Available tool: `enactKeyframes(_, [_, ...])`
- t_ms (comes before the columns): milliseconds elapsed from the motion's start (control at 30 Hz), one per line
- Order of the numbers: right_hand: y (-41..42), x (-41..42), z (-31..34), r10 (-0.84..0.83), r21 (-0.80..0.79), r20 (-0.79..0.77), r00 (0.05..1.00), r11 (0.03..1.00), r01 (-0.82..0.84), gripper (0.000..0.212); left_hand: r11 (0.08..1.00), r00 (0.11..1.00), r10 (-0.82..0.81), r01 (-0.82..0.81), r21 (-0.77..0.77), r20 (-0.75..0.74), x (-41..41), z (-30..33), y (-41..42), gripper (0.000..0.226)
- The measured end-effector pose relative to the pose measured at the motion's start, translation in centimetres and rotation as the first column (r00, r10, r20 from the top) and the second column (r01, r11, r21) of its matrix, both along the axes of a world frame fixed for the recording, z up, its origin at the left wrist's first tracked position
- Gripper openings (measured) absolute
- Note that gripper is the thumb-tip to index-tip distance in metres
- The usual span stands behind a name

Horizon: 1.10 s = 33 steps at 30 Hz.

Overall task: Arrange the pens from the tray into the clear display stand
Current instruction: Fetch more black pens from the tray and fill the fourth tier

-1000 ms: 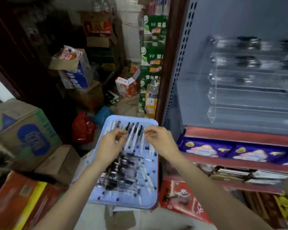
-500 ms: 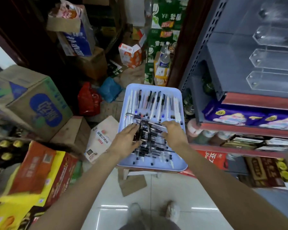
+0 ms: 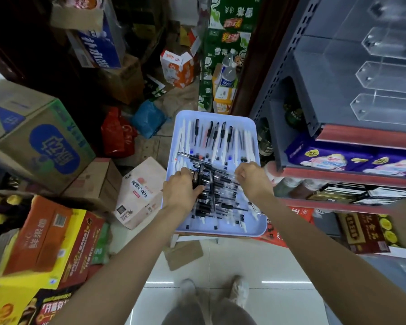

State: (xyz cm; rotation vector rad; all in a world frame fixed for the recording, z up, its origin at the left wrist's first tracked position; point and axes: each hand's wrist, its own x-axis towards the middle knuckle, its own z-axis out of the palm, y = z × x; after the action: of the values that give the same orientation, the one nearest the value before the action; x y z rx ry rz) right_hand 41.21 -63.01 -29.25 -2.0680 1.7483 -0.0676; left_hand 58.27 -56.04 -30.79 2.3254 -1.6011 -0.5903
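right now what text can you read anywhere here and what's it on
"蜜桃乌龙茶": white carton on the floor.
"雪花": green carton.
"鲜果", next character unclear: orange box.
Everything else: too blurred or small to read.

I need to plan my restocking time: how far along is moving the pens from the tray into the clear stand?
Barely begun. Done: nothing shows; the visible tiers of the clear display stand look empty. In hand: the left hand grips a bunch of black-capped pens, and the right hand pinches pens in the pile. Left: nearly all the pens remain on the blue tray.
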Motion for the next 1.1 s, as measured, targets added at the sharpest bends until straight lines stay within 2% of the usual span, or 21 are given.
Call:
enactKeyframes(167, [0.2,-1.1,0.2,-0.086,-0.001,0.132,0.987,0.996,0.087,0.015,0.990,0.996,0.092,-0.090,0.111,-0.010,-0.1,0.6,-0.5,0.032])
enactKeyframes(267, [0.1,-1.6,0.3,-0.122,0.024,0.190,0.974,0.992,0.120,0.015,0.982,0.982,0.137,-0.117,0.151,-0.127,0.0,0.7,-0.7,0.035])
enactKeyframes(367, [0.4,-1.9,0.8,-0.140,0.030,0.259,0.956,0.990,0.137,0.017,0.983,0.954,0.154,-0.123,0.133,-0.256,0.4,0.6,-0.8,0.026])
enactKeyframes(467, [0.5,-1.9,1.5,-0.183,0.064,0.360,0.915,0.983,0.172,0.011,0.992,0.920,0.126,-0.122,0.034,-0.371,0.4,1.6,-1.0,0.025])
enactKeyframes(533, [0.4,-1.7,2.4,-0.190,0.099,0.454,0.870,0.982,0.163,0.010,0.984,0.832,0.108,-0.167,-0.060,-0.545,-0.1,3.0,-1.6,0.026])
enactKeyframes(600, [0.4,-1.4,3.7,-0.218,0.157,0.582,0.783,0.975,0.156,0.008,0.957,0.608,0.086,-0.271,-0.105,-0.789,-1.0,4.9,-2.6,0.022])
enactKeyframes(633, [0.4,-1.4,4.4,-0.230,0.178,0.634,0.739,0.973,0.149,0.007,0.947,0.530,0.062,-0.300,-0.118,-0.846,-1.6,5.9,-3.2,0.021])
enactKeyframes(667, [0.4,-1.4,5.3,-0.226,0.182,0.672,0.705,0.973,0.139,0.008,0.942,0.519,0.031,-0.300,-0.148,-0.854,-2.2,7.1,-3.9,0.020])
enactKeyframes(800, [0.3,-2.2,9.0,-0.180,0.133,0.778,0.602,0.984,0.121,0.008,0.935,0.591,-0.135,-0.191,-0.300,-0.795,-5.2,11.2,-6.9,0.018])
enactKeyframes(900, [-0.7,-4.2,12.0,-0.143,0.093,0.801,0.582,0.989,0.116,0.004,0.879,0.640,-0.283,-0.126,-0.460,-0.715,-7.7,14.5,-8.9,0.012])
enactKeyframes(1000, [-3.0,-7.9,15.2,-0.138,0.021,0.826,0.546,0.976,0.215,0.009,0.819,0.741,-0.435,0.090,-0.567,-0.511,-10.4,17.2,-11.0,0.015])
enactKeyframes(1100, [-6.0,-12.8,18.3,-0.106,-0.022,0.898,0.427,0.958,0.285,0.027,0.788,0.817,-0.530,0.374,-0.489,-0.228,-13.4,18.8,-13.7,0.017])
